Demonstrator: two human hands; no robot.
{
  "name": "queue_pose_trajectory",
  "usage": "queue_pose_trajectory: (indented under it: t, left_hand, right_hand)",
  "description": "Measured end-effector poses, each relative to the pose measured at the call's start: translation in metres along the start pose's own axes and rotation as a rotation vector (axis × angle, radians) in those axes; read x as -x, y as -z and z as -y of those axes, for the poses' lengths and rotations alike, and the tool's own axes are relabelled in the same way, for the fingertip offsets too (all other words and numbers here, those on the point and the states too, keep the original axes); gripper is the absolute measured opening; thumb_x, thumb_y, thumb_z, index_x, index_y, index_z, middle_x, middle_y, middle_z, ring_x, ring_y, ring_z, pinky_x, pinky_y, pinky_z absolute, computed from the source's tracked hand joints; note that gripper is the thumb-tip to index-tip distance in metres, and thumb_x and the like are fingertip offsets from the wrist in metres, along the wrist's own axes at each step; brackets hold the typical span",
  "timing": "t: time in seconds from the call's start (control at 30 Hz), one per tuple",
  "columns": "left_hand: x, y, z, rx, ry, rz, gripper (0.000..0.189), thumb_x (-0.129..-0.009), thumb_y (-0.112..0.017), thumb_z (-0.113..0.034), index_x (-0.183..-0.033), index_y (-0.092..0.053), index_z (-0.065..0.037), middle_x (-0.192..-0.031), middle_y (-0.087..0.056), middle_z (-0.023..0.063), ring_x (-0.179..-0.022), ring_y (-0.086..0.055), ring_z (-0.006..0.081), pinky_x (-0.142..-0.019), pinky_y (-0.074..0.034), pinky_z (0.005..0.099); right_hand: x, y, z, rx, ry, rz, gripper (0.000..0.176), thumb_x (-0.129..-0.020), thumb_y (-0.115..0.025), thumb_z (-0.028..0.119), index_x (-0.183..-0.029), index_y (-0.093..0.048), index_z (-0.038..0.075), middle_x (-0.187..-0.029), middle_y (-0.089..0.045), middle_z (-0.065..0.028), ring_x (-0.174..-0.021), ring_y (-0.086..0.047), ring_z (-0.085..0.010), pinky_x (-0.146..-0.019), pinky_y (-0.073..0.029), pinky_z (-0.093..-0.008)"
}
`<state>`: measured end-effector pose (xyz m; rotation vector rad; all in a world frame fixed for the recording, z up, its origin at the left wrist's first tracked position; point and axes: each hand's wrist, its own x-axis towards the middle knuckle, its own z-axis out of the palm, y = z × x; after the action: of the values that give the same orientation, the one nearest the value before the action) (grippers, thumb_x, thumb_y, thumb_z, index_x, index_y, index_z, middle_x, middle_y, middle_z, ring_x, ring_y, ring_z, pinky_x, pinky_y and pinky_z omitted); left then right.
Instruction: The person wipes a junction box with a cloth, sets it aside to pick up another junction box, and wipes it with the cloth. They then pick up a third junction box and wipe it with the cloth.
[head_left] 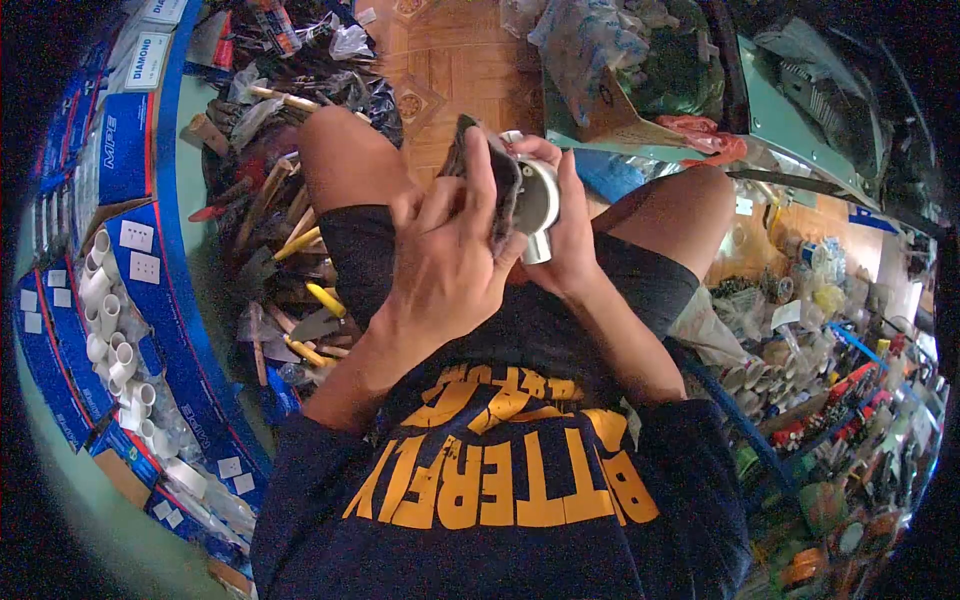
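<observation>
My left hand (450, 245) is closed around a dark grey cloth (506, 195), with its folded edge showing between the fingers. The cloth is against the left side of a white round plastic fitting (541, 195) that has a short pipe stub pointing toward me. Fingers of my right hand (574, 225) wrap the fitting's right side and far edge. Both hands are close together above my lap, between my bent knees. The cloth and my left fingers hide part of the fitting.
Blue boxes (125, 145) and white pipe fittings (110, 310) line the left side. Yellow-handled tools (325, 298) lie by my left leg. A cardboard box (625, 125) with plastic bags stands ahead right. Many bagged small parts (800, 350) crowd the right. Tiled floor (440, 60) shows ahead.
</observation>
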<state>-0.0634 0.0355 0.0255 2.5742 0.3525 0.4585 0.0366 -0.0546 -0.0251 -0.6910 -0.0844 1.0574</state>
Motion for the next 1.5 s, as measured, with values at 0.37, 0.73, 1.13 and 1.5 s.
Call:
queue_pose_trajectory:
  t: [0.37,0.73,1.13,1.5]
  left_hand:
    - [-0.002,-0.014,-0.015,0.036,0.091,-0.001,0.082,-0.089,-0.057,-0.03,-0.145,-0.015,0.014,-0.112,-0.056,0.0188,-0.09,-0.053,0.0279,-0.08,-0.032,0.0451]
    - [-0.009,-0.033,-0.025,0.184,0.216,-0.122,0.08,-0.097,-0.046,-0.031,-0.144,-0.001,0.016,-0.11,-0.053,0.0281,-0.1,-0.053,0.0382,-0.086,-0.031,0.0497]
    - [-0.01,-0.041,-0.013,0.479,0.178,-0.105,0.069,-0.099,-0.043,-0.019,-0.146,-0.003,0.012,-0.131,-0.051,0.0241,-0.117,-0.05,0.038,-0.102,-0.031,0.0455]
    - [-0.011,-0.018,-0.009,0.094,0.107,0.024,0.08,-0.092,-0.054,-0.023,-0.146,-0.007,0.012,-0.117,-0.053,0.0228,-0.102,-0.051,0.0342,-0.086,-0.028,0.0495]
  right_hand:
    - [0.008,0.008,-0.009,0.224,0.189,-0.101,0.042,-0.104,-0.023,0.044,-0.122,-0.043,0.012,-0.121,-0.05,-0.0089,-0.112,-0.051,-0.0204,-0.097,-0.041,-0.0329]
    - [0.01,0.008,-0.016,0.39,0.448,-0.166,0.03,-0.104,-0.03,0.04,-0.116,-0.038,0.014,-0.111,-0.047,-0.0078,-0.103,-0.049,-0.0175,-0.09,-0.042,-0.0316]
    - [0.008,0.013,-0.019,0.154,0.546,-0.18,0.032,-0.097,-0.043,0.039,-0.113,-0.042,0.011,-0.121,-0.049,-0.0134,-0.115,-0.049,-0.0264,-0.103,-0.036,-0.0398]
    - [0.004,0.013,-0.015,0.191,0.454,-0.175,0.027,-0.099,-0.04,0.036,-0.111,-0.04,0.011,-0.112,-0.046,-0.0096,-0.106,-0.049,-0.0219,-0.095,-0.041,-0.0361]
